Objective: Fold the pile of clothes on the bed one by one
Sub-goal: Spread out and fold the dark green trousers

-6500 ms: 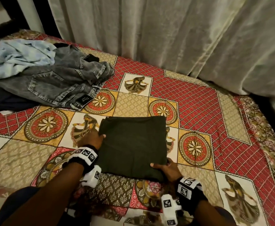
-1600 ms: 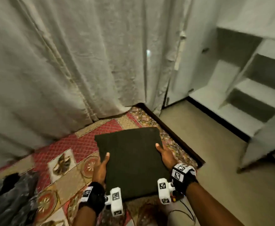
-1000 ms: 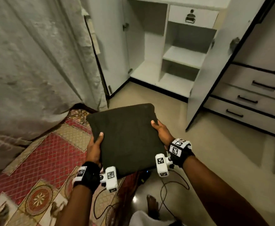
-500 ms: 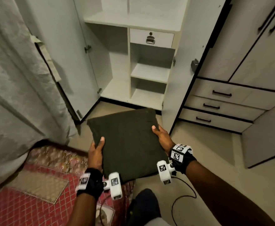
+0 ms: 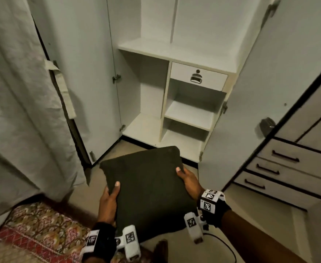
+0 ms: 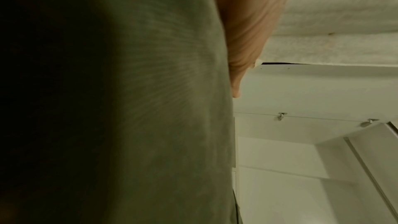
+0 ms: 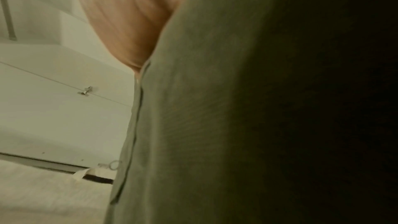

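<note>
A folded dark olive garment [image 5: 148, 192] is carried flat in the air in front of an open white wardrobe. My left hand [image 5: 109, 198] grips its left edge with the thumb on top and the fingers hidden beneath. My right hand [image 5: 187, 179] grips the right edge the same way. The left wrist view is filled by the olive garment [image 6: 150, 108] with part of my left hand [image 6: 243, 31] beside it. In the right wrist view the garment [image 7: 215, 108] covers most of the frame next to my right hand [image 7: 129, 23]. The pile of clothes is out of view.
The wardrobe has bare shelves [image 5: 190, 114], a small drawer [image 5: 198, 77] and both doors swung open, the right door [image 5: 269, 92] close by. A chest of drawers [image 5: 281, 168] stands at right. A curtain [image 5: 19, 111] hangs at left. The bed corner [image 5: 38, 230] lies lower left; a cable [image 5: 226, 245] trails on the floor.
I have turned from the bed toward the wardrobe, carrying the folded garment in both hands. The wardrobe now stands nearer and more centred; the bed has slid to the lower left.
</note>
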